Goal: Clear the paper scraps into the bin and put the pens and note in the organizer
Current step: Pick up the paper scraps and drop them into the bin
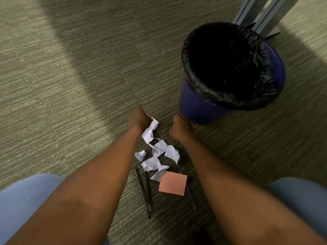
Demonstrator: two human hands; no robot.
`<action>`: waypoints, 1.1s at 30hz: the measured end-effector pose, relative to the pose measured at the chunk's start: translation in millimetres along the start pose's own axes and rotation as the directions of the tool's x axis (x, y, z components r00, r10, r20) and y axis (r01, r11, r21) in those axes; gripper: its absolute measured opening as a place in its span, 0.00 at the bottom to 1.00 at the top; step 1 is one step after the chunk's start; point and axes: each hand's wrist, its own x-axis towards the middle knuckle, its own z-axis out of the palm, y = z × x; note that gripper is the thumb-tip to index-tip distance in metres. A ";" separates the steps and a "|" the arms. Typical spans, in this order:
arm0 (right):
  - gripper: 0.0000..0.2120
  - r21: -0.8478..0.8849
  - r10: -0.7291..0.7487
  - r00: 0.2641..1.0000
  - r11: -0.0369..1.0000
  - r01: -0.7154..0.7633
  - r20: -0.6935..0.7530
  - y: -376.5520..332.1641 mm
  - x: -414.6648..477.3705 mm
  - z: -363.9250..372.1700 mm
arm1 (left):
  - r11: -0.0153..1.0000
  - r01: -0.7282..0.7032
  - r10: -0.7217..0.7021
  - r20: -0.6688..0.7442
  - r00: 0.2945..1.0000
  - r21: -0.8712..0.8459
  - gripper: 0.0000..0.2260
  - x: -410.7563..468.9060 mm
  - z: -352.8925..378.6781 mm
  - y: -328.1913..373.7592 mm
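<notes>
Several crumpled white paper scraps [158, 152] lie on the carpet between my forearms. My left hand [138, 119] is curled at the far end of the pile, touching the top scrap [150, 130]; whether it grips the scrap is hidden. My right hand [178, 127] is closed in a loose fist beside the bin, holding nothing I can see. A pink sticky note [173, 183] lies nearer to me, partly covering a blue pen [191, 198]. Two dark pens [146, 191] lie side by side left of the note. The blue bin [198, 106] with a black liner stands at the right.
Grey metal furniture legs [263, 15] stand behind the bin. My knees in light blue trousers [21, 197] frame the lower corners. Green-grey carpet [70, 85] stretches to the left and beyond. No organizer is in view.
</notes>
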 end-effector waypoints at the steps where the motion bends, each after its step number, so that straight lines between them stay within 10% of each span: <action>1: 0.25 -0.001 0.047 0.998 0.999 -0.047 0.039 4.2 1.5 8.2 | 0.999 0.003 -0.003 0.019 1.000 0.040 0.12 0.2 6.1 -7.9; 16: 0.38 -0.114 0.200 0.960 0.977 -0.181 0.196 25.4 0.7 93.9 | 0.987 0.033 -0.037 0.027 0.999 0.156 0.29 0.8 57.0 -43.7; 33: 0.25 0.144 0.181 0.961 0.966 -0.213 0.210 15.8 -2.1 106.5 | 0.983 0.033 -0.028 0.035 0.999 -0.178 0.14 10.2 55.9 -39.8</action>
